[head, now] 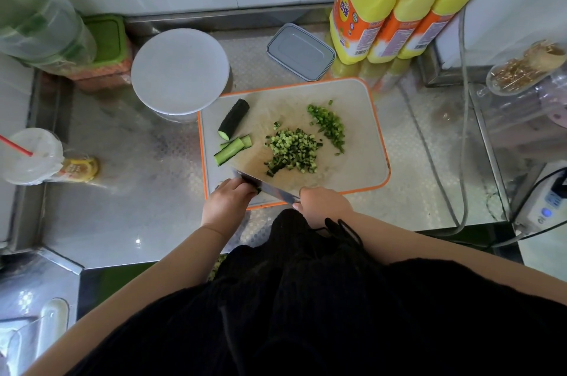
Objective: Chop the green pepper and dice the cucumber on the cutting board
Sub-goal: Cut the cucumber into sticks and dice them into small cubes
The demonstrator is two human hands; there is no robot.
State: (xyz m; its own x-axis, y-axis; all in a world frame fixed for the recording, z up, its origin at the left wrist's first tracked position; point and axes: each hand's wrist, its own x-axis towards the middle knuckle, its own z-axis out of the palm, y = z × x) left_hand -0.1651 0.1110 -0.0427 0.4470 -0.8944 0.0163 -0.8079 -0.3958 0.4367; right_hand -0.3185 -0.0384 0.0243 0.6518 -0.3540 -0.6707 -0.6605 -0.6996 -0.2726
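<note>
A white cutting board (362, 136) with an orange rim lies on the steel counter. A pile of diced cucumber (291, 153) sits mid-board, and chopped green pepper (329, 125) lies to its right. At the board's left are a dark cucumber chunk (233, 119) and cucumber strips (233, 150). My right hand (323, 205) grips the handle of a knife (270, 187) at the board's near edge. My left hand (228, 203) presses down beside the blade, fingers curled over a small dark cucumber bit (258, 190), mostly hidden.
A white lidded tub (180, 70) stands left behind the board, a grey lidded box (300, 52) behind it. Yellow bottles (395, 1) stand back right. A lidded cup with a red straw (30, 156) is at far left. Cables (466, 130) and a power strip (546, 207) lie right.
</note>
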